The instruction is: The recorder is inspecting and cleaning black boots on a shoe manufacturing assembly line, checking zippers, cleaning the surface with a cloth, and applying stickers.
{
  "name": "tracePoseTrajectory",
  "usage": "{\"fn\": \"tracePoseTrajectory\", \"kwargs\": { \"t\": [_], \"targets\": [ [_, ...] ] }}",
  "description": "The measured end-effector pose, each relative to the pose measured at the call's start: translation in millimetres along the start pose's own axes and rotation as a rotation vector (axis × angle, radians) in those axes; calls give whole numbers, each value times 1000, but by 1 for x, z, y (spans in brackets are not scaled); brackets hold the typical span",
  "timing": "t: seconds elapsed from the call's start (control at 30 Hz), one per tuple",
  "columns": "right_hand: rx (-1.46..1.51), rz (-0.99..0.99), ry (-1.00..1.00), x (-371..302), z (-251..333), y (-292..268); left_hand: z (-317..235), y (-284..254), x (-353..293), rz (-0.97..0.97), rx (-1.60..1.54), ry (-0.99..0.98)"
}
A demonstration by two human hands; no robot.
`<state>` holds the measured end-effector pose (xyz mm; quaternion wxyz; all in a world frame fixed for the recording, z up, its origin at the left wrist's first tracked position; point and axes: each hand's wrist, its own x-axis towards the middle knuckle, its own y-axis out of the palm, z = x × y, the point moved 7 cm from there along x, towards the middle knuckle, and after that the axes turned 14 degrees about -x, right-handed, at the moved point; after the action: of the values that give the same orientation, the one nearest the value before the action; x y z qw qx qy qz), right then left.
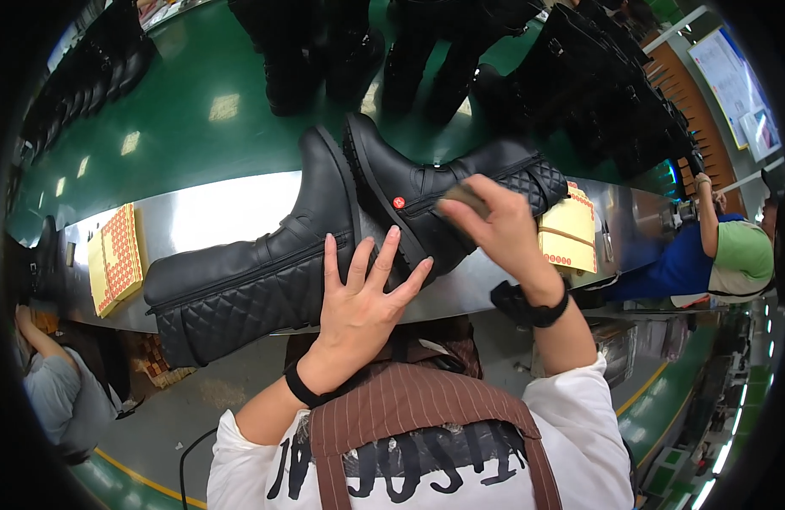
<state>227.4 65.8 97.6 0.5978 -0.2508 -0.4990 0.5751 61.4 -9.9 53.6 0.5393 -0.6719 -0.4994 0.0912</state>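
Two tall black boots lie on their sides, soles facing each other. The left boot (240, 272) has a quilted shaft pointing left and a long zip. On the right boot (392, 166), whose quilted shaft points right, a round red sticker (399, 203) shows near the zip. My left hand (358, 297) is open, fingers spread across the heel area where the boots meet. My right hand (507, 234) pinches a small brownish-grey block (466, 201) over the right boot's shaft; whether the block touches the leather I cannot tell.
The boots rest on a metal work surface (214, 208) beside a green table (197, 102) with rows of standing black boots (324, 59). Yellow sticker sheets with red dots lie at left (116, 259) and right (569, 229). A person (732, 255) is at far right, another (57, 391) at lower left.
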Motion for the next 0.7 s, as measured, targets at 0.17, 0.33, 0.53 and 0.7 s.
{"fn": "tracePoseTrajectory", "kwargs": {
  "t": [0.17, 0.33, 0.53, 0.7],
  "targets": [
    [37, 276, -56, -4, -2, 12, 1, -2, 0, -13, -14, 2],
    [22, 32, 41, -4, -19, -1, 1, 1, -1, -1, -12, 5],
    [75, 110, -37, -7, -11, 7, -1, -1, 1, -23, 5, 16],
    [-28, 322, 9, -2, -15, 5, -1, 0, 1, 0, 8, 9]
  ]
}}
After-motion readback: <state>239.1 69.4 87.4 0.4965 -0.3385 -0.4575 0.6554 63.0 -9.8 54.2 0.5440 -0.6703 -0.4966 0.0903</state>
